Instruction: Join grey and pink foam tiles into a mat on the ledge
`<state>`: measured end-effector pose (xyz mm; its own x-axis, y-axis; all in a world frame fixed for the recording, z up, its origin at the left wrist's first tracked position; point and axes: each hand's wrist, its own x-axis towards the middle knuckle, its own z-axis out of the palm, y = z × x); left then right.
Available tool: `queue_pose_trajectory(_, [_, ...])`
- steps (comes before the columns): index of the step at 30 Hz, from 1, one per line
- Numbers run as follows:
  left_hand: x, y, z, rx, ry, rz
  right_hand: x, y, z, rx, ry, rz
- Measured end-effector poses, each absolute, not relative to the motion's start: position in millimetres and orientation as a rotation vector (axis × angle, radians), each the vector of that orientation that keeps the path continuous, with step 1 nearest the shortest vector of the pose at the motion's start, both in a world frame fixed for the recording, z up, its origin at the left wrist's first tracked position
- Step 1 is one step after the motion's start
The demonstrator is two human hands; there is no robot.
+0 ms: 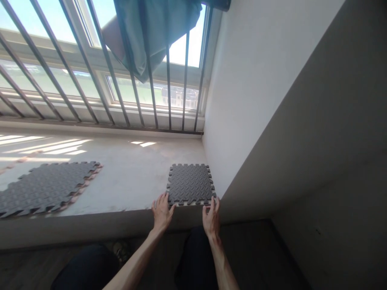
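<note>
A grey interlocking foam mat tile [190,183] with a raised tread pattern lies flat on the window sill, close to the side wall. My left hand [162,212] is at the tile's front left corner, fingers spread and the thumb by the front edge. At the front right corner is my right hand [211,215], with its fingers apart and their tips at the tile's edge. Neither hand is visibly closed round the tile. Farther left on the sill lies a larger patch of the same grey foam mat [51,187], with jigsaw-toothed edges.
Metal bars [104,60] stand along the back of the sill [127,177], before the window. A greenish cloth [160,32] hangs there. The white wall [242,80] bounds the sill on the right. Below are my knees [87,266] and the dark floor [254,249].
</note>
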<state>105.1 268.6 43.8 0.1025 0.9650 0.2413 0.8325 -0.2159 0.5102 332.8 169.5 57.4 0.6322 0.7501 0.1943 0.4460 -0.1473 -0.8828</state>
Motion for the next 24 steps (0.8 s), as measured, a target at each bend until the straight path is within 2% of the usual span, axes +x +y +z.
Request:
queue_pose_trajectory(8, [101.2, 267.7, 53.3, 2.18, 1.743, 0.755, 336.0, 166.5, 66.3, -1.858, -1.003, 0.409])
queue_pose_trajectory(13, [64.7, 269.9, 65.6, 2.216, 1.682, 0.787, 308.3, 149.5, 73.0, -1.742, -1.299, 0.348])
queue_pose_trajectory(19, [-96.1, 276.9, 74.7, 2.187, 1.842, 0.867, 278.2, 118.0, 47.4, -1.685, -1.842, 0.446])
queue_pose_trajectory(24, [-254.4, 287.3, 83.1, 1.463, 2.338, 0.895, 285.8, 120.1, 33.2, -1.73, -1.867, 0.4])
